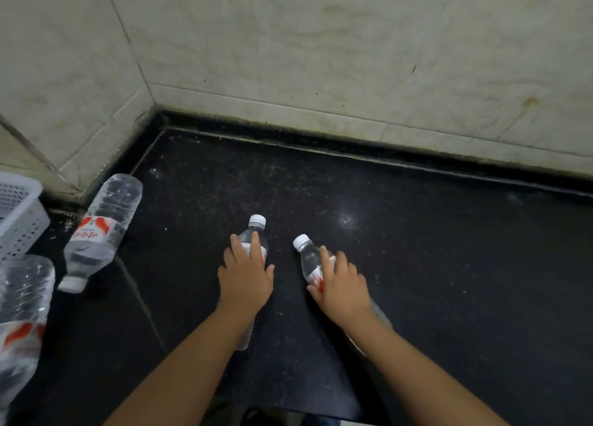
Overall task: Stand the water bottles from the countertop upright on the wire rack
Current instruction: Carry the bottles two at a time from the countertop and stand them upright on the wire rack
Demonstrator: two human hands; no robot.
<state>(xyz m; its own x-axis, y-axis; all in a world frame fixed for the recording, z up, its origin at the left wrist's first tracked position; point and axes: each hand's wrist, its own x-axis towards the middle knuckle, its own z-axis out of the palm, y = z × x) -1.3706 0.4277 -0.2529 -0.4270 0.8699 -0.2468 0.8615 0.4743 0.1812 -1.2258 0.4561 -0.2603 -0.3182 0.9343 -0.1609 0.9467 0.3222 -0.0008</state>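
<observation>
Two clear water bottles with white caps and red-and-white labels lie on the black countertop (417, 233), caps pointing away from me. My left hand (245, 275) lies over the left bottle (256, 230), fingers curled round its body. My right hand (341, 284) grips the right bottle (306, 255) near its label. Another bottle (102, 230) lies at the left with its cap toward me. A fourth bottle (22, 313) shows at the far left edge, partly cut off. No wire rack is in view.
A white perforated plastic basket (17, 214) stands at the left edge. Pale tiled walls (321, 56) close off the counter at the back and at the left corner. The counter's front edge (288, 406) runs just below my forearms.
</observation>
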